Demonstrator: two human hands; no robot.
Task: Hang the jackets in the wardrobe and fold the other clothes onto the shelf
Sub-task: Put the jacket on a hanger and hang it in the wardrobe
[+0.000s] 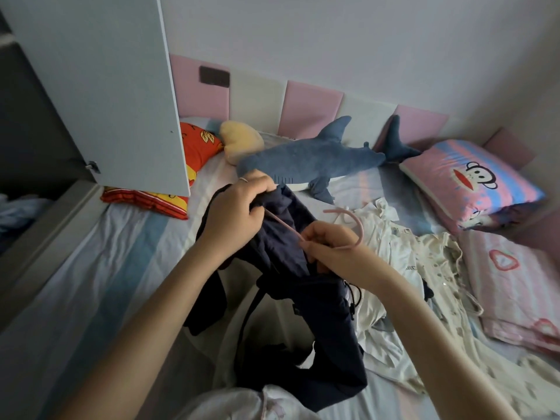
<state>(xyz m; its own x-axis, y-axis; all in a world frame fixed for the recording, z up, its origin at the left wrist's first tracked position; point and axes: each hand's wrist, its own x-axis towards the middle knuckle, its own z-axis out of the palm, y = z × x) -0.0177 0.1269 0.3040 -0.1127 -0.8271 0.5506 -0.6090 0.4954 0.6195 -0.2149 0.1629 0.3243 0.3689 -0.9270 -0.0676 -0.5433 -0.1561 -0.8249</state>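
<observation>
So the person is holding up a dark navy jacket [312,298] over the bed, and it's looking pretty crumpled: thin fabric bunching in folds, one sleeve dangling off to the left, a black drawcord with toggles hanging on the right side. The left hand [242,204] is curling tight around the top edge of the jacket, fingers bunching the cloth near the collar area, with a ring showing on one finger. The right hand [327,247] is pinching a thin pink hanger [283,224] near the base of its hook, fingers bent around it, and one arm of the hanger is running up toward the left hand and disappearing into the fabric. The lower half of the jacket is draping down onto the striped bed sheet [106,268], which is going pale blue, white and pink. Just right of the jacket a heap of cream and white clothes [424,268] is lying in a rumpled pile. Further back a blue shark plush [309,159] is sprawling along the padded pink-and-white headboard [312,101], with a yellow plush [239,140] and a red cushion [197,147] to its left and a monkey pillow [472,180] to its right. An open wardrobe door [100,86] is sticking out on the left.
</observation>
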